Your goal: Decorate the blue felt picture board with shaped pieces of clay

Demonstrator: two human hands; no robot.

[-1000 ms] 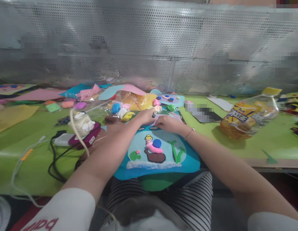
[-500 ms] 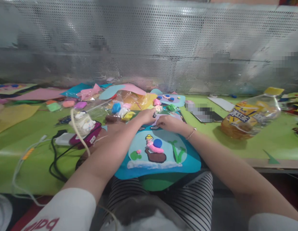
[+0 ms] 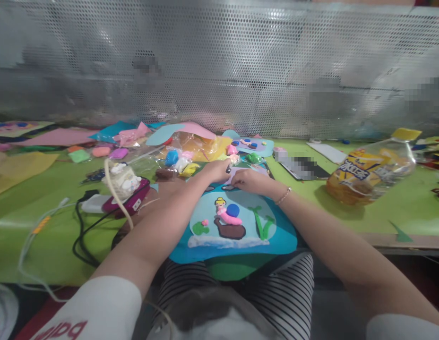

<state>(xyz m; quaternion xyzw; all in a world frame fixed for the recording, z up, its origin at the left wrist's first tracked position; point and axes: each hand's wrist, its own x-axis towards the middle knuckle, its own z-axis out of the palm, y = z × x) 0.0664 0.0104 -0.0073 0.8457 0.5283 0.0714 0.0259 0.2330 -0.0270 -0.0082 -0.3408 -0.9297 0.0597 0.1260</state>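
My left hand (image 3: 219, 171) and my right hand (image 3: 248, 181) are close together at the far side of a blue sheet (image 3: 286, 240). Both have bent, closed fingers, and anything between them is too small to make out. A pale purple piece (image 3: 253, 174) lies beside and behind my right hand. On the sheet, nearer to me, is a light blue panel (image 3: 245, 203) with a clay figure in pink and yellow (image 3: 229, 217), a blue disc (image 3: 233, 210), a brown clay shape (image 3: 231, 230), green clay plants (image 3: 263, 229) and a white strip along the bottom.
Bagged clay (image 3: 178, 160) lies beyond my left hand. A power bank (image 3: 127, 200) with cables is at the left. A phone (image 3: 302, 167) and a bottle of amber drink (image 3: 371, 170) stand or lie at the right. A perforated metal screen (image 3: 219, 66) runs behind the table.
My right hand has shifted very slightly to the right. My left hand has stayed nearly in place, and the clay picture looks the same.
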